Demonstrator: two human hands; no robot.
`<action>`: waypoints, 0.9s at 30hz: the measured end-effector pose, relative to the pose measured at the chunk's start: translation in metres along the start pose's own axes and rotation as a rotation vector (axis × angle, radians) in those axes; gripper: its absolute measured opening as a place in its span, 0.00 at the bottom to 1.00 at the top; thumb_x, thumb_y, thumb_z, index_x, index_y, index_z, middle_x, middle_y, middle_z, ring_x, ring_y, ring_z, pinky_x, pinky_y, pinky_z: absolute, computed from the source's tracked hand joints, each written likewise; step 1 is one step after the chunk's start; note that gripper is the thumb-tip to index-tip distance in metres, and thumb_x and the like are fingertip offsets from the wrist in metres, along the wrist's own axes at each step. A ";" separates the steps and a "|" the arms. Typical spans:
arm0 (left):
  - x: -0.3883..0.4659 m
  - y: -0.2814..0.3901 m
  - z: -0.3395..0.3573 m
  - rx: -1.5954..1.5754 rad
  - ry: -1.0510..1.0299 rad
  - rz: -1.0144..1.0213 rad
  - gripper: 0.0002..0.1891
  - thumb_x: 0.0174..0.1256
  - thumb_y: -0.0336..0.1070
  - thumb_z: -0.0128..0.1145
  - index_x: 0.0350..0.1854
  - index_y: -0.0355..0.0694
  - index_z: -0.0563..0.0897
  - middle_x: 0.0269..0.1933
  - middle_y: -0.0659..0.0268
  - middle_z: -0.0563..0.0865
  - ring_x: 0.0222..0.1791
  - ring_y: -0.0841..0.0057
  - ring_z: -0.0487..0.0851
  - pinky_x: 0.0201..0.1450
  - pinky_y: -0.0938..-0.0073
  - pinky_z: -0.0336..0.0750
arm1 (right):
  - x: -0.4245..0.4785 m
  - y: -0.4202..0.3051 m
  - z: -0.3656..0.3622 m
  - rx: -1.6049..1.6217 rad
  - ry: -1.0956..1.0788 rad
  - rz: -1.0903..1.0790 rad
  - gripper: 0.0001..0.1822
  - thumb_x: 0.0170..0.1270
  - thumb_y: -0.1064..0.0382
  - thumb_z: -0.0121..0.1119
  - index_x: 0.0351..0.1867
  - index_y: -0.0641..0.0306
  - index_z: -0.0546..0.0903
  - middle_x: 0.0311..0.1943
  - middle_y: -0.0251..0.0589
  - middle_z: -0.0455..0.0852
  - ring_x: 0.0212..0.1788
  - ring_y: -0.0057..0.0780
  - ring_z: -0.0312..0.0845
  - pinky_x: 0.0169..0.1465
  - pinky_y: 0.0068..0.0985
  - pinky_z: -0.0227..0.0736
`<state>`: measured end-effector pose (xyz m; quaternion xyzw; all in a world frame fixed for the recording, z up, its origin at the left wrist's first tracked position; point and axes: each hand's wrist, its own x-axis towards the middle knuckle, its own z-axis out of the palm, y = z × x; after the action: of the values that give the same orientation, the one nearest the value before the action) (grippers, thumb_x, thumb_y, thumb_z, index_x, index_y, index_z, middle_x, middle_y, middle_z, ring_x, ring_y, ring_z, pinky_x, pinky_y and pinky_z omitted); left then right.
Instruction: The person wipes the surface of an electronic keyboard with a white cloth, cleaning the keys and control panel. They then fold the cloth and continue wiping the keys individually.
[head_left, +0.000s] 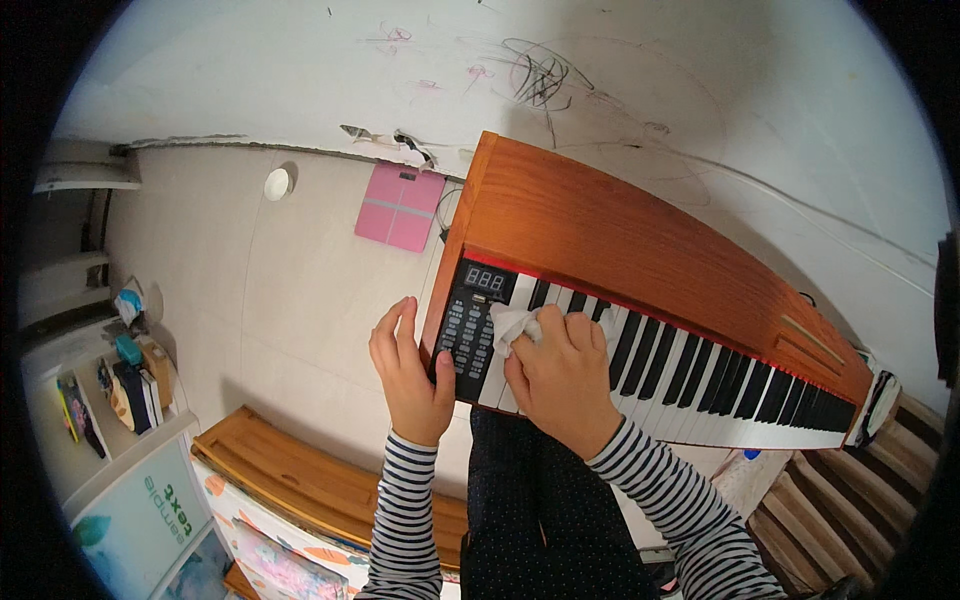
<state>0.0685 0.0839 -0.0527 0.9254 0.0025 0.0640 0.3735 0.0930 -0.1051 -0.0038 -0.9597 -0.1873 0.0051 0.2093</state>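
Observation:
An electronic piano (592, 210) in a brown wooden case stands before me, its keyboard (667, 405) uncovered. My right hand (562, 375) grips a crumpled white cloth or tissue (514, 324) over the leftmost keys, beside the black control panel (469, 322). That hand hides several keys. The panel carries rows of small buttons and an unlit digit display (485, 280). At the left end of the case, my left hand (412, 367) has its fingers spread and its thumb against the panel's edge. It holds nothing.
A pink bathroom scale (400, 208) and a white bowl-like object (278, 184) are on the tiled floor (315, 285) to the left. A wooden bed frame (292, 465) lies behind my left arm. Shelves (112, 405) hold books at far left. The scribbled wall (540, 82) backs the piano.

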 end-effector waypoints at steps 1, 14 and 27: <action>0.000 0.001 0.000 -0.005 -0.001 0.001 0.32 0.65 0.33 0.55 0.72 0.30 0.66 0.69 0.46 0.69 0.66 0.50 0.67 0.70 0.49 0.60 | 0.003 0.002 0.001 0.010 0.000 -0.012 0.09 0.59 0.59 0.64 0.35 0.62 0.85 0.40 0.43 0.73 0.43 0.39 0.67 0.49 0.38 0.63; -0.001 -0.001 0.001 -0.024 0.000 -0.012 0.33 0.63 0.32 0.56 0.72 0.30 0.66 0.68 0.46 0.70 0.67 0.49 0.66 0.70 0.50 0.61 | 0.011 0.007 -0.001 -0.053 -0.014 -0.074 0.09 0.58 0.57 0.64 0.33 0.60 0.85 0.40 0.40 0.75 0.44 0.36 0.71 0.50 0.35 0.65; 0.000 0.002 -0.001 -0.065 -0.019 -0.061 0.33 0.64 0.32 0.55 0.73 0.29 0.65 0.68 0.44 0.70 0.66 0.48 0.67 0.71 0.53 0.62 | 0.027 0.011 0.011 0.005 0.006 -0.269 0.08 0.58 0.58 0.65 0.34 0.58 0.85 0.41 0.38 0.74 0.44 0.35 0.68 0.51 0.34 0.63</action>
<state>0.0685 0.0831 -0.0508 0.9128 0.0249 0.0437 0.4053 0.1213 -0.1001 -0.0163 -0.9254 -0.3138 -0.0253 0.2108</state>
